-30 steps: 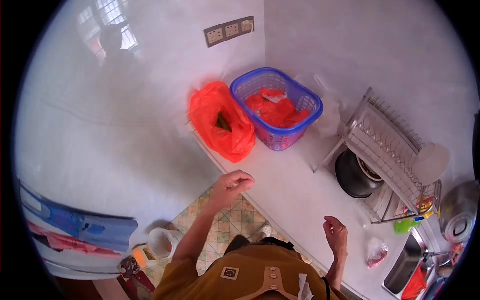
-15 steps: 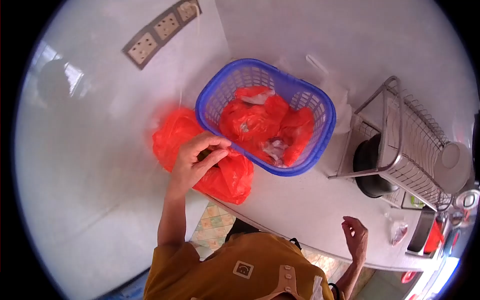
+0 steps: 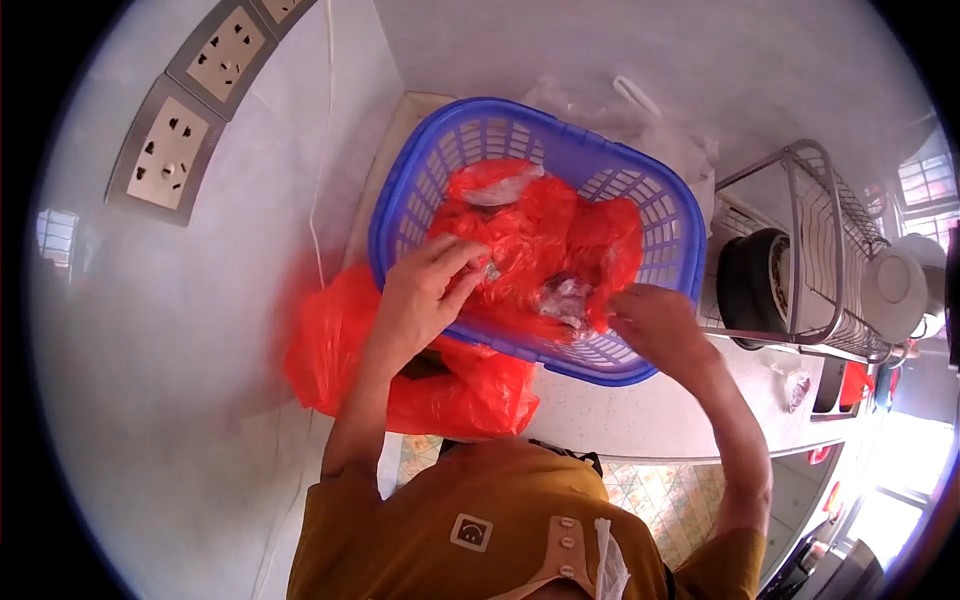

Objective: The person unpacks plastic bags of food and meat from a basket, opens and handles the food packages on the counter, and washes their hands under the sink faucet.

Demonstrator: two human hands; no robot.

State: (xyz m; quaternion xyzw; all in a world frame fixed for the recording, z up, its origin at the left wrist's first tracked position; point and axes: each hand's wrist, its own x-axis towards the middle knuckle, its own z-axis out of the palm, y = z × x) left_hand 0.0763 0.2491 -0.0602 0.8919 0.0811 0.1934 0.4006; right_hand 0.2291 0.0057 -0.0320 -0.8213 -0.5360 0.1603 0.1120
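Note:
A blue plastic basket [image 3: 537, 115] stands on the counter, with crumpled red plastic bags [image 3: 540, 235] and some clear plastic [image 3: 568, 300] inside. My left hand [image 3: 425, 295] reaches over the basket's near left rim, thumb and fingers pinched on the red plastic. At the right side of the basket, my right hand [image 3: 660, 325] has its fingertips closed on the edge of the red bag. Another red plastic bag [image 3: 335, 335] lies on the counter beside the basket, partly under my left forearm; something dark shows in its opening.
To the right stands a metal dish rack [image 3: 835, 250] with a dark pot [image 3: 752, 280] and a white bowl [image 3: 893, 293]. A small clear bag [image 3: 795, 388] lies near the sink. Wall sockets [image 3: 165, 150] and a hanging white cord [image 3: 318, 215] are at the left.
My left hand has moved from the outer red bag into the basket. My right hand has come up from the counter's front edge to the bag in the basket. The view has shifted closer.

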